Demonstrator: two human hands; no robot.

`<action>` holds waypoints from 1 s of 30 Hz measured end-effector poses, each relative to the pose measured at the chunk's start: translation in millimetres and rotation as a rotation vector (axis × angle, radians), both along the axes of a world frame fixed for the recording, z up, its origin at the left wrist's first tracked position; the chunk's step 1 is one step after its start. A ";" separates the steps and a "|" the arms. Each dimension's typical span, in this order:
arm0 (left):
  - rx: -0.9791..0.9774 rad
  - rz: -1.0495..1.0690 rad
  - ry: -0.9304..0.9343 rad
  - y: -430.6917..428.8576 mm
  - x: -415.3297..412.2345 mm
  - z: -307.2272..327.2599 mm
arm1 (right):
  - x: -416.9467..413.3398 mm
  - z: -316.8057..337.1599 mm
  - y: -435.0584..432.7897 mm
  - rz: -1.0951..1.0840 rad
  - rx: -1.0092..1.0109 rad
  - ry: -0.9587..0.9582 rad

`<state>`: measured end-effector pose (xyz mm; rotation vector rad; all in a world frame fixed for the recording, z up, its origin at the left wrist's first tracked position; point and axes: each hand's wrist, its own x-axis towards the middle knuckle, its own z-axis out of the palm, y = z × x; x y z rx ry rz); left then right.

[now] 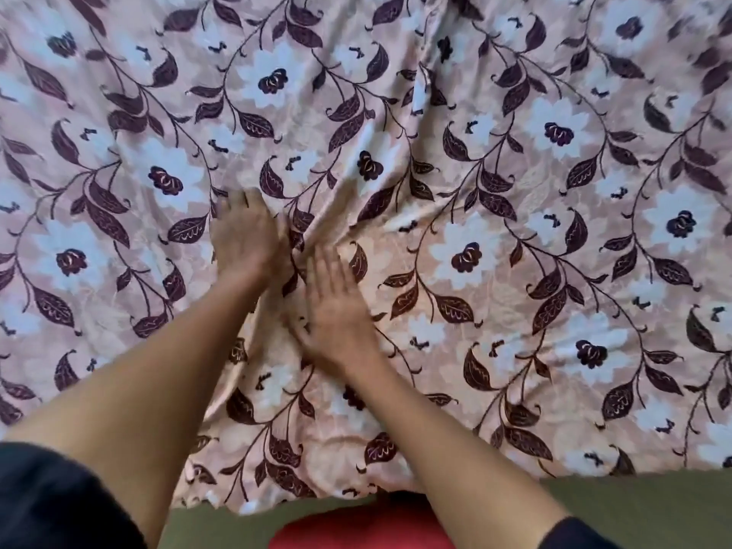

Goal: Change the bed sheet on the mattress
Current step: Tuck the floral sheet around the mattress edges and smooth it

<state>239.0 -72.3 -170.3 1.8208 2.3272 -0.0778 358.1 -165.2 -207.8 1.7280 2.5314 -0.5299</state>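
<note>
two flat hands, left hand point(247, 235) and right hand point(336, 311), press one bed sheet point(495, 172).

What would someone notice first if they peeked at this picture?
The pink bed sheet with white flowers and dark purple leaves fills nearly the whole view. In the middle, the left hand and the right hand lie flat on it, either side of a raised wrinkle. At the bottom edge, something red shows against a green surface.
</note>
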 end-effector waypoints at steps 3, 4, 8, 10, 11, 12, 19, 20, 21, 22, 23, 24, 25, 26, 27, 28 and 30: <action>-0.069 0.009 0.071 41.2 -1.6 -6.7 | -10.5 4.2 -2.6 0.183 -0.021 0.093; -0.068 0.005 0.081 47.6 -2.8 -7.2 | 6.3 6.6 1.4 0.166 -0.001 0.099; 0.000 -0.263 0.109 59.3 -16.8 -10.4 | 107.8 9.3 46.9 -0.210 0.070 -0.007; 0.023 -0.239 0.055 63.1 -30.2 -11.3 | 148.6 11.2 80.8 -0.415 -0.014 -0.153; 0.051 -0.144 0.023 65.0 -37.5 -9.8 | 156.7 11.8 94.1 -0.472 -0.037 -0.199; 0.069 -0.039 0.000 67.2 -47.3 -8.7 | 152.3 10.6 107.5 -0.499 -0.044 -0.216; 0.152 0.105 -0.115 89.2 -76.6 -3.6 | 1.0 0.6 140.5 -0.227 -0.012 -0.082; 0.167 0.117 -0.108 98.1 -77.1 -2.6 | -13.6 3.2 140.1 -0.113 -0.034 -0.069; 0.170 0.117 -0.089 106.0 -76.8 -2.7 | -18.1 2.7 137.6 -0.008 -0.051 -0.056; 0.159 0.109 -0.081 118.4 -75.6 -1.5 | -14.0 2.5 140.8 0.053 -0.037 -0.044; 0.131 0.115 -0.072 128.7 -73.5 -0.8 | -1.6 3.2 145.4 0.044 -0.008 -0.030; 0.103 0.130 -0.063 138.1 -71.6 -0.6 | 16.1 3.8 151.9 -0.021 0.024 -0.028; 0.086 0.124 -0.060 148.9 -71.9 -2.1 | 36.9 3.0 163.7 -0.118 0.050 -0.053; 0.080 0.093 -0.056 156.1 -73.6 -4.1 | 60.9 2.5 174.4 -0.229 0.052 -0.094; 0.088 0.036 -0.036 164.9 -76.6 -7.1 | 83.0 3.0 188.1 -0.332 0.032 -0.152; 0.103 -0.019 -0.005 169.7 -83.5 -10.3 | 99.8 6.1 200.2 -0.418 -0.003 -0.208; 0.149 0.000 0.033 178.1 -102.9 -15.9 | 107.3 6.4 225.0 -0.513 -0.046 -0.235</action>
